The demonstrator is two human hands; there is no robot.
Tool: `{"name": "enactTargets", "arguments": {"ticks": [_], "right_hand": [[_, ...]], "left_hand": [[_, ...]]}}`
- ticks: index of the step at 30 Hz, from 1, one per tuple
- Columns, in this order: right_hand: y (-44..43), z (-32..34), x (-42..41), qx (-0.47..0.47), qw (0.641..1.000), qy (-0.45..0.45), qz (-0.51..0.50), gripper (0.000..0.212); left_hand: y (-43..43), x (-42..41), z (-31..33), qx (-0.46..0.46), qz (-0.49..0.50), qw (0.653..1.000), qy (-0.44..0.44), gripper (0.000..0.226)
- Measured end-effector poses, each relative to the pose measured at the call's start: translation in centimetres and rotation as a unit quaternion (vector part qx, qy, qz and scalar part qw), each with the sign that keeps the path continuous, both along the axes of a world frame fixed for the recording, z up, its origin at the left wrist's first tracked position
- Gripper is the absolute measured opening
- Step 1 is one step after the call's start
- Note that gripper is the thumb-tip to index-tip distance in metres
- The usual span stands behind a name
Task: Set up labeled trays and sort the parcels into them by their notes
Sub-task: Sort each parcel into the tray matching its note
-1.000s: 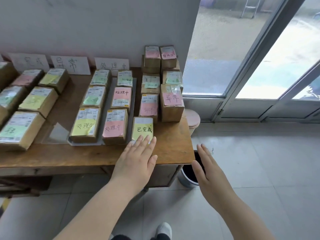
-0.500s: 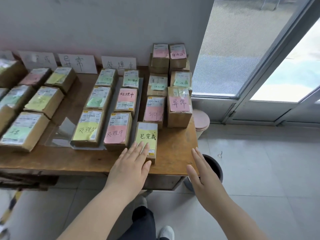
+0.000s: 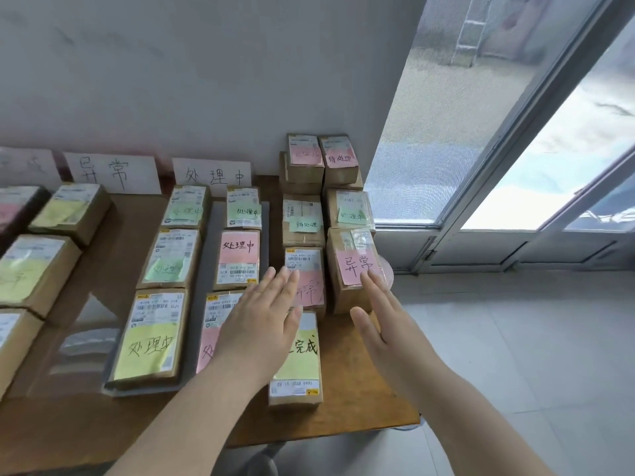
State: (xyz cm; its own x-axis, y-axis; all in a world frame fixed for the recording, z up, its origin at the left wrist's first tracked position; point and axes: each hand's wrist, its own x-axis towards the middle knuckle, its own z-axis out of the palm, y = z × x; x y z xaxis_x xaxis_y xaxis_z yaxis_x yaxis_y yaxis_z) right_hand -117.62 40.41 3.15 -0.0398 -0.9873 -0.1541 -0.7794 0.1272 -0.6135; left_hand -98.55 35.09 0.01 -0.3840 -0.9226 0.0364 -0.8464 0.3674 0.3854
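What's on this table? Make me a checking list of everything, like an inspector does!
Surface: wooden table, mostly covered.
Job's things: parcels with coloured notes, in rows; some on a grey tray; paper signs against the wall; unsorted pile at right.
Clutter: nothing seen.
Grippers: left hand open over the yellow-note parcel; right hand open by the tall pink-note parcel.
Cables: nothing seen.
Surroundings: white wall, glass door, tiled floor.

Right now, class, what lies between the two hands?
Head view: the yellow-noted parcel, partly hidden by the left hand, then bare tabletop before the right hand.
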Motion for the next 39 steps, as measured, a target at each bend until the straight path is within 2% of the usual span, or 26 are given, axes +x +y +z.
{"name": "enactTargets", "arguments": {"ticks": [10,19,23,28,33,35,37,39], "right_hand": [[-3.4,0.1,0.8,0.011,0.999,-0.022,-0.039,0.064],[-8.7,-0.1,-1.6,0.001,0.999,-0.027,-0.025,0.061],[-13.0,0.1,-3.8,0.003,1.0,-0.006,-0.012,0.061],[-20.2,-0.9,-7.1,-0.004,1.0,-0.029,-0.005,0.058],[-29.4,-3.2,-10.1,0.045,0.987,-0.108,-0.11,0.055],[-32.6,-3.9,-10.7,0.049,0.974,-0.17,-0.139,0.043],[-35.5,-4.4,-11.0,0.033,0.97,-0.185,-0.157,0.02],[-37.7,-4.9,-11.0,0.025,0.968,-0.186,-0.168,0.019]], "left_hand": [[-4.0,1.8,0.4,0.015,-0.012,1.0,-0.005,0.053],[-8.7,0.9,0.0,0.029,0.001,0.999,-0.02,0.051],[-12.5,-1.2,0.3,0.026,0.008,0.999,-0.027,0.055],[-18.7,-4.2,0.4,0.051,0.028,0.998,-0.015,0.056],[-25.8,-6.6,1.2,0.041,0.078,0.996,-0.03,0.057],[-28.3,-7.4,0.8,0.061,0.102,0.993,-0.01,0.058],[-30.5,-8.5,0.0,0.091,0.127,0.988,0.013,0.06],[-32.2,-9.5,-0.7,0.136,0.179,0.971,0.081,0.061]]}}
